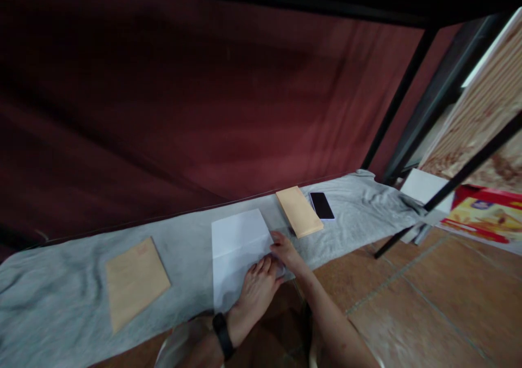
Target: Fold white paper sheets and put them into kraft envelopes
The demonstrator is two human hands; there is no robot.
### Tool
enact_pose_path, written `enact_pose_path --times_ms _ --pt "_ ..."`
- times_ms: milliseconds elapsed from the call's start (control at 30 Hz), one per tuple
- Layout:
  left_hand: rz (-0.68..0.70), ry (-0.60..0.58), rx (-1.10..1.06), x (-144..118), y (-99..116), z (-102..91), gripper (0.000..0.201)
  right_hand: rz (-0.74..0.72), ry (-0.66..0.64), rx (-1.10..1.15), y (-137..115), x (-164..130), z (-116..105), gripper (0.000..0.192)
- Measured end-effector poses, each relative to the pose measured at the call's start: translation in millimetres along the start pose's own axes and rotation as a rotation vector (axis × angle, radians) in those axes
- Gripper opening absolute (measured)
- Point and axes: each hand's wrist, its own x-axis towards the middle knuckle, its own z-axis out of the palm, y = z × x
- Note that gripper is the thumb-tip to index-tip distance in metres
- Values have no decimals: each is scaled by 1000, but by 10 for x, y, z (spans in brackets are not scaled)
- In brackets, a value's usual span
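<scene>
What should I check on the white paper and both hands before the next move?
1. White sheet lies flat on the grey cloth: ok; a crease line runs across it.
2. Left hand rests on the sheet's near right part: ok.
3. Right hand at the sheet's right edge: ok; its grip is not readable.
4. Sheet clear of the brown envelope to its right: ok, a gap shows.
5. Phone away from both hands: ok.
6. Sheet's near edge relative to the cloth's edge: cannot tell, the left hand and shadow cover it.

Dim, soft, dark above, edges bowed
</scene>
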Motion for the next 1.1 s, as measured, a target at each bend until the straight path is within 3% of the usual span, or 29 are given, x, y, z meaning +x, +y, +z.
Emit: enact_pose_path --times_ms 100,167,233,367,500,633,733,867,1000,1100 --pt "-68 95 -257 50 -325 -41 42 36 91 -17 10 39 -55 37" --pt "-263 227 -463 131 -661 -92 42 48 141 -24 8 60 -89 38" --pt "-550 372 -740 234 -998 -149 45 46 177 -27 -6 73 -112 38" --pt "-760 391 -914 404 -1393 -243 40 5 182 -23 -46 58 -104 40" --pt "-815 389 -1097 494 -1425 -259 41 -63 125 -107 -25 10 -70 36" --pt "-827 385 -1198 604 -1428 -212 59 -64 154 -214 61 15 -71 36" --pt "-813 408 -1155 702 -1491 -166 71 -31 226 -304 119 66 -85 40" --pt "-804 380 -1053 767 -1569 -81 73 -7 305 -430 146 128 -112 42" --pt "-806 330 -1141 765 -1641 3 74 -4 305 -603 115 135 -125 36" --pt "-777 311 -1088 784 -1736 45 73 -21 323 -676 55 109 -86 36"
